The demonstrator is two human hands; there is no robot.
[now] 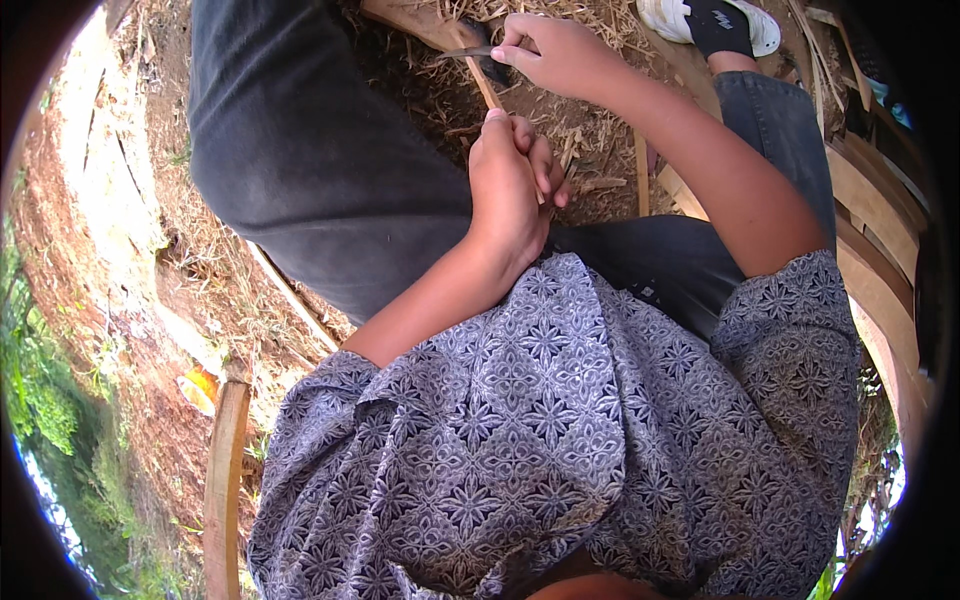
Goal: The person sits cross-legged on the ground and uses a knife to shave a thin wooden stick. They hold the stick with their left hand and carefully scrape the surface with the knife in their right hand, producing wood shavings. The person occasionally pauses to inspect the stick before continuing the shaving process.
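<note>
The strip (486,88), a thin pale sliver of wood or bamboo, stands over the lap between both hands. It looks light, stiff and liable to split; the lower end is the safe hold. The left hand (510,185) is closed around that end. The right hand (560,55) grips a knife (470,52) against the strip's top. Shavings (590,140) litter the ground; no containers are visible.

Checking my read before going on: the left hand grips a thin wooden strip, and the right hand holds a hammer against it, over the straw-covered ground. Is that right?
Not quite. The right hand holds a knife, not a hammer; its blade lies against the strip. The rest stands: the left hand grips the thin wooden strip over the straw-covered ground. The head view shows it.
</note>
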